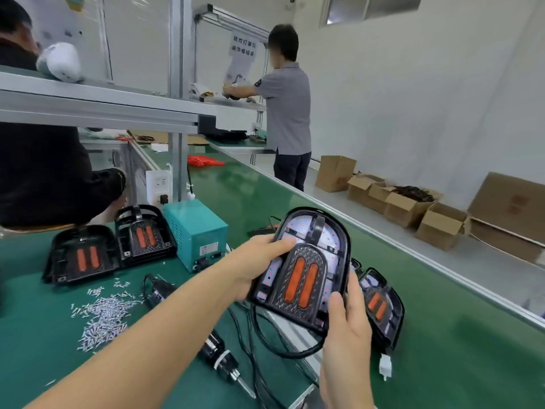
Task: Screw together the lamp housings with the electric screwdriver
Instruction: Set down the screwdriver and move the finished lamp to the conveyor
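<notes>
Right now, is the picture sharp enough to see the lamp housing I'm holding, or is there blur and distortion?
Head view: the held lamp housing is fairly sharp between the left hand and right hand; the screws smear together; the wide lens bends the conveyor edge; lighting is even, without harsh glare.

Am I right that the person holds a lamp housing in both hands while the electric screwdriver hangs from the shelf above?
Not quite. In the head view both hands, left and right, do hold the lamp housing, but the electric screwdriver lies on the green table.
</notes>
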`<state>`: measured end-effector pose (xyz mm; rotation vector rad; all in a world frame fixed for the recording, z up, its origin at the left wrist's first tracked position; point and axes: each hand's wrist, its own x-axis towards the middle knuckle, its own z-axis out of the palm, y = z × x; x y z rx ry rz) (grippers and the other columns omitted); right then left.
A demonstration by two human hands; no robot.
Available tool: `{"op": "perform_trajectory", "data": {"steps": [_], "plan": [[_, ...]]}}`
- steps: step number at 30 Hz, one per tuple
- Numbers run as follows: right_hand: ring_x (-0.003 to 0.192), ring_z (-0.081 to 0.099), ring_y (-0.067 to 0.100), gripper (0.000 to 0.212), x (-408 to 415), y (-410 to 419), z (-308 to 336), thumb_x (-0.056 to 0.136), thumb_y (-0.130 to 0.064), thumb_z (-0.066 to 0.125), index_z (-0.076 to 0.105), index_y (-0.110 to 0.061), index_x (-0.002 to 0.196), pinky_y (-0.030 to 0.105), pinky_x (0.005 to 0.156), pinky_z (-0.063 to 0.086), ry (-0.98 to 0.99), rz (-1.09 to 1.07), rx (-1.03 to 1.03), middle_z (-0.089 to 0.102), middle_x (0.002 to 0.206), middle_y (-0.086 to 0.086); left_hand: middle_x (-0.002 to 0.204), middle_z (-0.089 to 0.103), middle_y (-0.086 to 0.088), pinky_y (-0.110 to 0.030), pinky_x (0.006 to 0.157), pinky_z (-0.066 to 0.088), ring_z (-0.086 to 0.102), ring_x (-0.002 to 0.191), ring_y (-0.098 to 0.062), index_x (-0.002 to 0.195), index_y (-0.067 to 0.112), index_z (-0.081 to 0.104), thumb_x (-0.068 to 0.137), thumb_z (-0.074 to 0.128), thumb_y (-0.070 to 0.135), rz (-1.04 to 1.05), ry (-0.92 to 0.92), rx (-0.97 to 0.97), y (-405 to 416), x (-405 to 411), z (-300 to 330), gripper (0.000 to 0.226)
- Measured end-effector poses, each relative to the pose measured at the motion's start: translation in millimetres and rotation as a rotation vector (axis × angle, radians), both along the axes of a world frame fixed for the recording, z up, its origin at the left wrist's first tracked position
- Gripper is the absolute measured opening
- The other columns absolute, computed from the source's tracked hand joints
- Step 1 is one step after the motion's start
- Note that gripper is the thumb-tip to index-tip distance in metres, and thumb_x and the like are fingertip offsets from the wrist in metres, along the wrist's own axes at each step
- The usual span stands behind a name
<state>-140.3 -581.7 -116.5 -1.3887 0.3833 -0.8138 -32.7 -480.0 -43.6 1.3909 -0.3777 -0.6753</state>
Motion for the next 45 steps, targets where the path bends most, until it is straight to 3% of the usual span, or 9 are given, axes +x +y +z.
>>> {"op": "perform_trajectory", "data": {"steps": [3,6,11,13,17,23,28,35,45], "plan": [[0.121,0.040,-0.017,0.047,11.5,-25.9,7.3,0.106,-0.020,0.038,0.034,-0.042,0.146,0.020,0.103,0.031,0.019,-0.096,-0.007,0.040,0.133,-0.040,0.115,0.067,-0.016,-0.048,0.094,0.050,0.064,0.099,-0.027,0.110,0.009,0.062,0.095,0.055,0.031,-0.022,-0.120,0.079,-37.3,11.4,7.5,0.028],[0.132,0.039,0.003,0.046,27.4,-52.3,14.1,0.106,-0.014,0.035,0.035,-0.029,0.150,0.028,0.110,0.030,0.040,-0.189,0.014,0.040,0.148,-0.016,0.135,0.055,-0.006,-0.039,0.106,0.036,0.052,0.119,-0.019,0.134,0.011,0.050,0.091,0.056,0.043,-0.009,-0.227,0.157,-68.6,18.3,15.2,0.054],[0.127,0.043,0.014,0.047,52.6,-91.2,17.7,0.106,-0.014,0.030,0.032,-0.023,0.152,0.031,0.102,0.033,0.170,-0.318,-0.004,0.040,0.152,-0.003,0.138,0.052,-0.003,-0.030,0.092,0.044,0.052,0.117,-0.019,0.143,0.015,0.038,0.096,0.051,0.031,-0.017,-0.341,0.210,-95.6,22.4,2.8,0.051],[0.132,0.041,0.020,0.048,59.6,-102.2,16.8,0.105,-0.013,0.029,0.029,-0.020,0.153,0.033,0.103,0.032,0.235,-0.340,-0.028,0.038,0.154,0.001,0.149,0.038,-0.001,-0.032,0.105,0.035,0.042,0.130,-0.020,0.150,0.017,0.025,0.097,0.048,0.025,0.011,-0.423,0.276,-95.6,21.2,-7.7,0.058],[0.139,0.036,0.028,0.051,70.3,-112.6,12.6,0.104,-0.008,0.031,0.025,-0.014,0.154,0.035,0.106,0.033,0.330,-0.345,-0.002,0.036,0.155,0.007,0.154,0.025,0.002,-0.015,0.101,0.023,0.031,0.133,-0.009,0.150,0.017,0.021,0.098,0.042,0.010,-0.014,-0.680,0.364,-92.7,19.8,-31.5,0.056],[0.140,0.033,0.027,0.056,76.6,-112.7,6.8,0.099,0.002,0.029,0.026,-0.011,0.153,0.033,0.107,0.029,0.423,-0.329,0.031,0.032,0.156,0.006,0.160,0.004,0.004,-0.018,0.112,0.005,0.006,0.145,-0.012,0.150,0.015,0.019,0.096,0.034,-0.004,-0.086,-0.916,0.518,-89.9,22.7,-59.4,0.059],[0.142,0.026,0.028,0.049,72.8,-115.8,7.0,0.097,0.003,0.032,0.036,-0.005,0.146,0.045,0.116,0.022,0.625,-0.332,-0.377,0.030,0.155,0.011,0.160,0.004,0.000,-0.026,0.117,0.002,0.004,0.146,-0.018,0.151,0.015,0.014,0.102,0.032,0.010,-0.096,-1.208,0.772,-93.1,31.0,-67.0,0.053],[0.145,0.022,0.021,0.045,71.7,-99.6,2.3,0.102,-0.047,0.034,0.038,-0.037,0.145,0.057,0.116,0.007,0.864,-0.165,-1.086,0.031,0.156,-0.006,0.160,0.008,0.000,-0.027,0.116,0.007,0.011,0.145,-0.013,0.151,0.014,0.015,0.100,0.035,0.011,-0.069,-1.286,0.771,-99.1,33.4,-65.0,0.055],[0.145,0.022,0.030,0.045,80.4,-102.2,6.7,0.105,-0.043,0.027,0.032,-0.034,0.148,0.056,0.116,0.011,1.005,-0.179,-1.149,0.026,0.159,0.001,0.160,0.006,0.005,-0.035,0.117,0.002,0.006,0.146,-0.011,0.152,0.018,0.011,0.093,0.034,0.003,-0.131,-1.312,0.930,-80.3,30.5,-64.4,0.065]]}}
